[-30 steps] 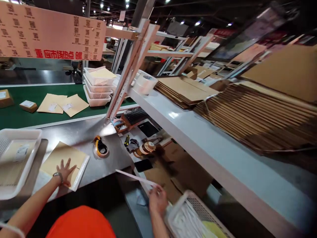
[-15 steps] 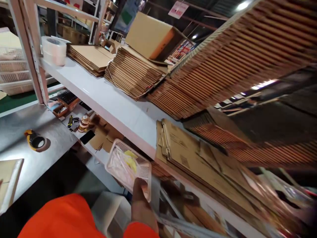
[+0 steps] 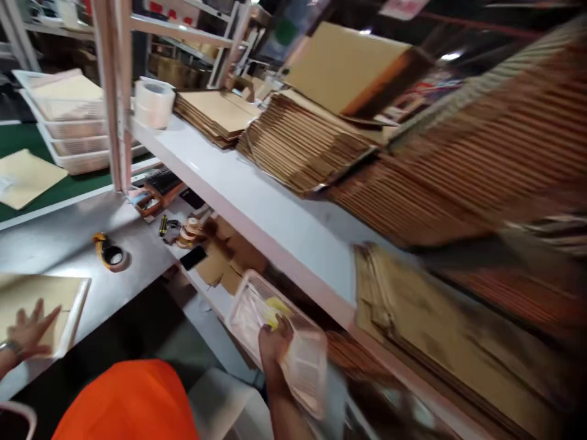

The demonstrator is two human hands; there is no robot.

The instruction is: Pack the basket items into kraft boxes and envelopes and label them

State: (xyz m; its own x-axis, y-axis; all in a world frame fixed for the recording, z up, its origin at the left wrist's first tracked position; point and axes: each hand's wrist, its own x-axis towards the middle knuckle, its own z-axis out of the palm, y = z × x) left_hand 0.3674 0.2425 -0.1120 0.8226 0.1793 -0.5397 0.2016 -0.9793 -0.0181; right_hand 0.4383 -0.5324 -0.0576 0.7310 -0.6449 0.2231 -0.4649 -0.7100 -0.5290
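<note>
My left hand point(image 3: 32, 333) lies with its fingers spread on a flat tan cardboard piece point(image 3: 41, 293) at the left edge of the metal table. A wristband circles that wrist. My right hand point(image 3: 275, 339) reaches into a pale plastic basket point(image 3: 312, 342). Its fingers curl over a yellow item point(image 3: 276, 305), whose kind I cannot make out. Beside it in the basket lie clear plastic bags point(image 3: 247, 315). Motion blurs the right fingertips somewhat.
A tape dispenser point(image 3: 110, 253) sits on the metal table point(image 3: 151, 256). The white shelf point(image 3: 238, 183) above the basket holds tape rolls point(image 3: 155, 104) and stacks of flattened cardboard point(image 3: 307, 140). A dark phone point(image 3: 193, 258) lies on the lower shelf, and stacked baskets point(image 3: 85, 146) stand behind.
The view has swung left, bringing my left hand into sight on the cardboard. My right hand has moved from the basket's near edge to the yellow item inside.
</note>
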